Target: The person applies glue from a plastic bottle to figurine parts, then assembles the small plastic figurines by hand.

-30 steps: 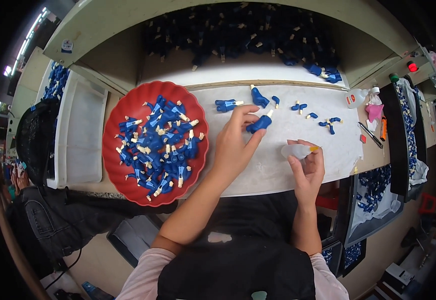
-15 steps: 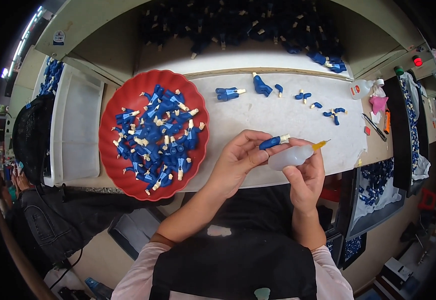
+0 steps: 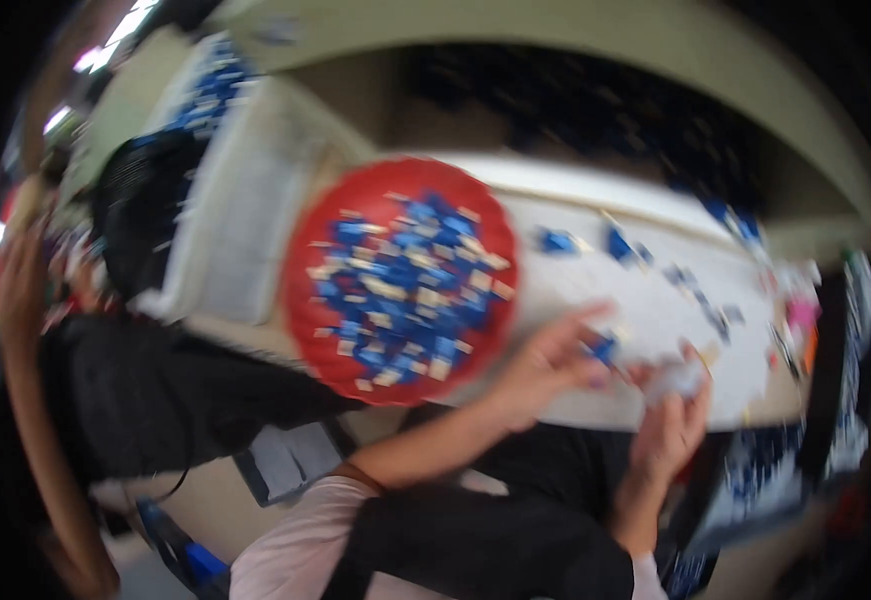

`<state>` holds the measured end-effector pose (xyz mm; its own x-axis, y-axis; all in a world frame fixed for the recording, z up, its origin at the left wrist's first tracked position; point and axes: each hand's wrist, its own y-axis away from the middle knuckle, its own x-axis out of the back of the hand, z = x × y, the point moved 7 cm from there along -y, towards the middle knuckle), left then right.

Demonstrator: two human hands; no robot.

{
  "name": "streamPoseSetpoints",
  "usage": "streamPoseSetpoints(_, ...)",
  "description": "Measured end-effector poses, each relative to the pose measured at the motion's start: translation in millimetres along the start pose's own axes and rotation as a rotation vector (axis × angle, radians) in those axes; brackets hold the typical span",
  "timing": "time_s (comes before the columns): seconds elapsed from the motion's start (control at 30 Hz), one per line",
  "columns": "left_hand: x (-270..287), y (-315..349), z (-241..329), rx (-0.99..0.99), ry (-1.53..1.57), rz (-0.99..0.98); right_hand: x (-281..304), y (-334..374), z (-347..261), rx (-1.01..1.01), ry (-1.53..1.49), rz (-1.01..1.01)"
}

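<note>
My left hand [image 3: 538, 378] pinches a small blue figure part [image 3: 605, 349] with a cream end, between thumb and fingers. Motion blurs its detail. Close on its right, my right hand [image 3: 670, 428] is closed round a translucent squeeze bottle [image 3: 680, 379]; the yellow tip [image 3: 710, 353] points up and right. Left of my hands stands a scalloped red bowl [image 3: 301, 335] heaped with blue and cream figure parts [image 3: 396, 290]. A blue figure body [image 3: 559, 241] and several smaller blue pieces [image 3: 698, 292] lie on the white work surface [image 3: 556, 290] beyond my hands.
A shelf above the back holds a dark heap of blue parts [image 3: 596, 110]. A translucent bin [image 3: 256, 200] is left of the bowl. Pink cloth [image 3: 803, 312] and an orange cutter [image 3: 811, 350] lie at the right. Another person's arm [image 3: 26, 330] shows far left.
The view has swung left and blurred, so the bowl and my hands appear farther right. Both hands keep hold of the figure part and the squeeze bottle. A person's arm now shows at the left.
</note>
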<state>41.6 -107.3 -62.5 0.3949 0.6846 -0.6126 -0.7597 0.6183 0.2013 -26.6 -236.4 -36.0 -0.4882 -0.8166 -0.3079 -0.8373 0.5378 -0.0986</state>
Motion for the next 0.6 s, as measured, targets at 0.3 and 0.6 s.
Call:
streamPoseSetpoints(0.3, -20.7, -4.6, -7.2, -0.268, 0.031, -0.229, -4.7, 0.6, -2.1, 0.067, 0.017, -0.155)
streamPoseSetpoints(0.6, 2.5, -9.5, -16.3, -0.355, -0.277, -0.170, 19.2, -13.4, 28.1, 0.032, 0.309, -0.091)
